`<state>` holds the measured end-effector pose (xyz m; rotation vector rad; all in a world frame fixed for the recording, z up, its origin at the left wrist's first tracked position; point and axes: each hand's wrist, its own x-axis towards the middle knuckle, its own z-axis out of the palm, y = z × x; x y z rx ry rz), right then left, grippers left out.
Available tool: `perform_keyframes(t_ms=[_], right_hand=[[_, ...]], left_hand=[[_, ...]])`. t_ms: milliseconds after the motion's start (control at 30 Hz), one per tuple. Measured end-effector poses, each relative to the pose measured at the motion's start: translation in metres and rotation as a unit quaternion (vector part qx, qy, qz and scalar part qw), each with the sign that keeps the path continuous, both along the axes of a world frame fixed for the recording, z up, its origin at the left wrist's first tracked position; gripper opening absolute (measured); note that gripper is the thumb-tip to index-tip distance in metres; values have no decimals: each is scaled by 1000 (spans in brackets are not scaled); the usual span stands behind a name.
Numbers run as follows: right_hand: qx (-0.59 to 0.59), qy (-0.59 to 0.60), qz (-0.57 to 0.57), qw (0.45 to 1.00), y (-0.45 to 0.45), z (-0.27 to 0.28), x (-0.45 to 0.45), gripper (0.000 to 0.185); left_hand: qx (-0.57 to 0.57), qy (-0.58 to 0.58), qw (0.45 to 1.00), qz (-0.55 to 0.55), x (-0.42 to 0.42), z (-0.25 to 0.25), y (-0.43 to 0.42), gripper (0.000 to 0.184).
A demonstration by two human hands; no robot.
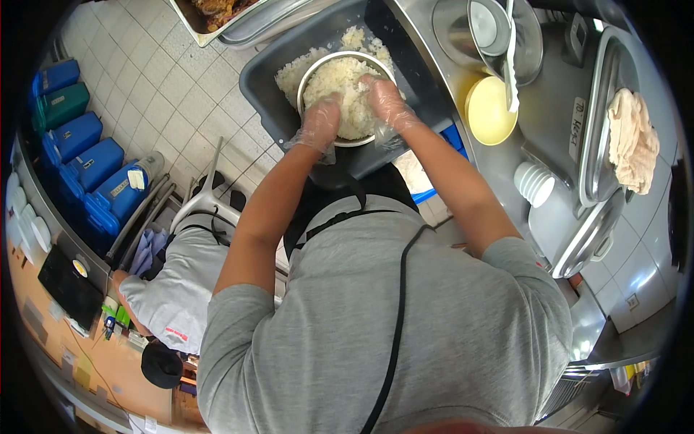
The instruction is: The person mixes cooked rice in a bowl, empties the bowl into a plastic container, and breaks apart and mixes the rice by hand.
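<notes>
A round metal bowl (301, 85) heaped with cooked white rice (348, 79) sits inside a dark grey plastic tub (271, 72). My left hand (322, 118), in a clear plastic glove, presses into the rice at the bowl's near left side, fingers curled and partly buried. On the right side my right hand (388, 103), gloved the same way, has its fingers bent into the rice near the rim. More loose rice (289, 72) lies in the tub outside the bowl.
A steel counter on the right holds a yellow bowl (491, 111), stacked white cups (535, 184), metal lids and a cloth (631, 141). A food tray (210, 22) is at the upper left. Another person (184, 282) is bent low at left, near blue bins (94, 163).
</notes>
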<state>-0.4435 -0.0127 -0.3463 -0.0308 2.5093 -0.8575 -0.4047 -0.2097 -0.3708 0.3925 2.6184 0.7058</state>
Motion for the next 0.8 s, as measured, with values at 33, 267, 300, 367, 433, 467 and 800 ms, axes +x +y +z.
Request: perform_keyframes(t_ms=[33,267,300,367,433,467,800], right_hand=[[-1,-1,-17,1000,0,10,-1,36],[14,-48,-70,996,-11,40,11,43],[15,6,-13,1000,-12,26,25,45],[16,58,43,997,-19,21,37,48],[166,-25,102,980,-31,28,43,55],[170,-2,132,977,-26,15,43,58],[19,-105,16,994,5,-7,5,38]], left_hand=[[0,-1,1000,-1,-2,5,1,19],[-60,-11,998,-4,-16,25,5,19],[-69,13,997,-10,-15,23,5,22],[-38,130,991,8,-9,0,5,26],[-6,246,969,24,-10,7,6,31],[-30,126,992,5,-11,10,5,31],[-11,-60,997,47,-12,2,-1,21]])
